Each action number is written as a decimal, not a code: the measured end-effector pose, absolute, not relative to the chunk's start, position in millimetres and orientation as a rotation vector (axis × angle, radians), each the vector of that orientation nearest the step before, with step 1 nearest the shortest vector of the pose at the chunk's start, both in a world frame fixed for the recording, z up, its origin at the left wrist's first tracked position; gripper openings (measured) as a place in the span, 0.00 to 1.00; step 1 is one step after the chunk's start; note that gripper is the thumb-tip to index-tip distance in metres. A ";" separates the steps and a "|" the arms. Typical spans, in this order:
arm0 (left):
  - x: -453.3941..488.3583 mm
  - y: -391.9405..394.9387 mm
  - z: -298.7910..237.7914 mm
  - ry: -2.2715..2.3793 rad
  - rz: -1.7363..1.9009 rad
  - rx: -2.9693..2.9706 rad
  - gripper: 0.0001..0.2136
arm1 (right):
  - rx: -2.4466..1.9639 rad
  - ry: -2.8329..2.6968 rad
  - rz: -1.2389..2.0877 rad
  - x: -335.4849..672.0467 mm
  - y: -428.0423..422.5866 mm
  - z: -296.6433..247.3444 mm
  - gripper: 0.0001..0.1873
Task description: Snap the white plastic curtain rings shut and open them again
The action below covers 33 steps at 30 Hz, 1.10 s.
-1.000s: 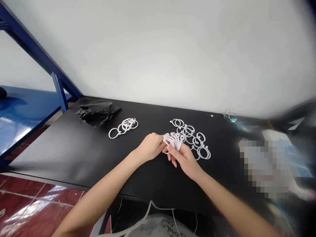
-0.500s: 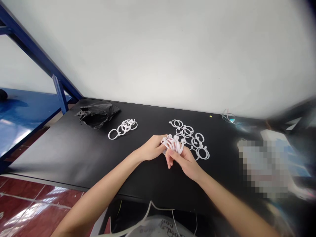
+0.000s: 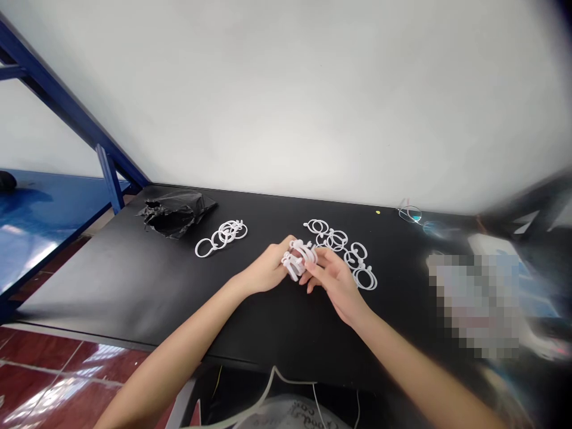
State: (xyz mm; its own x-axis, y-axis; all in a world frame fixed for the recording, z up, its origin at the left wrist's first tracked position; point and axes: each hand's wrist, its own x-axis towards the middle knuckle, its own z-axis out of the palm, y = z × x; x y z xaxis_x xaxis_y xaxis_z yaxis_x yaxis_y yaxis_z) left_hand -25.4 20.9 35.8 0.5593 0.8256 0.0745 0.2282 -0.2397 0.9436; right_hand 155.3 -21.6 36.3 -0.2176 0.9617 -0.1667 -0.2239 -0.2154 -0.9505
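A bunch of white plastic rings [image 3: 295, 265] with small eyelets, like curtain rings, is gathered between my two hands above the black table. My left hand [image 3: 272, 268] is closed on the left side of the bunch, its fingertips partly hidden behind the rings. With thumb and fingers, my right hand [image 3: 328, 274] grips the right side of the same bunch. Just beyond my right hand lies a loose spread of more white rings [image 3: 338, 240]. A smaller group of white rings [image 3: 222, 236] rests on the table to the left.
A crumpled black plastic bag [image 3: 176, 211] lies at the back left of the black table [image 3: 134, 280]. Eyeglasses [image 3: 410, 213] sit near the wall at the right. A blurred, partly pixelated pack [image 3: 478, 304] is at the far right. Blue metal framing [image 3: 109, 176] stands at the left.
The ring bunch has shifted slightly left and split into two clusters between my hands. My right hand's fingers have moved to its right side. The rings on the table lie as before.
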 end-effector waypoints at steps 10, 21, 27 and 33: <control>-136.4 40.4 76.9 1.425 0.128 1.643 0.11 | -1.143 -1.029 1.518 161.5 -17.5 44.8 0.15; -169.2 48.4 65.4 1.726 0.305 1.797 0.20 | -1.163 -0.961 1.508 162.2 -15.8 43.3 0.18; -145.4 35.5 72.6 1.756 0.491 1.971 0.17 | -1.151 -1.028 1.354 177.4 -3.7 52.6 0.16; -64.4 20.4 58.1 1.317 0.556 2.189 0.12 | -1.572 -1.619 0.759 243.6 28.7 64.2 0.12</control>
State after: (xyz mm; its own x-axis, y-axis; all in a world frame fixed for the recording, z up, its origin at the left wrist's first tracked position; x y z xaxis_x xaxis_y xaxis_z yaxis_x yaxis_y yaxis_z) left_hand -64.4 20.4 58.1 0.4424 0.8934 0.0785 0.6795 -0.3910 0.6208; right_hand 243.6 28.7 64.2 0.0275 0.9940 0.1057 0.5542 0.0729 -0.8292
